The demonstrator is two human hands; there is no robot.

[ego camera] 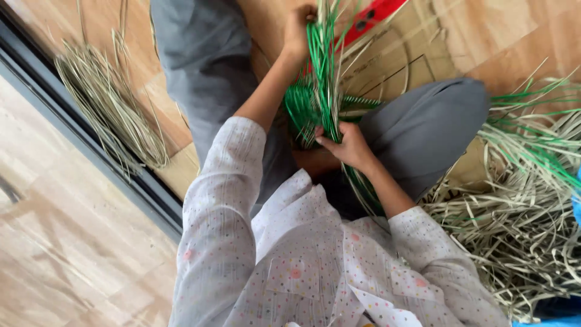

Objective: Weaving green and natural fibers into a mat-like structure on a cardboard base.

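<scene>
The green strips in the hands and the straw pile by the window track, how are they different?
The green strips are bright green; the straw pile is pale tan. The green strips are gripped by the left hand and right hand; the straw pile lies untouched on the floor. Both are long, thin strands.

Green woven piece: a partly plaited bundle of flat green strips, some pale straw strands mixed in. Lower part is tightly interlaced into a rounded mass just above the right-hand fingers, touching them. Loose strip ends rise upright, fanning slightly, and pass against the left-hand fingers at top.
</scene>
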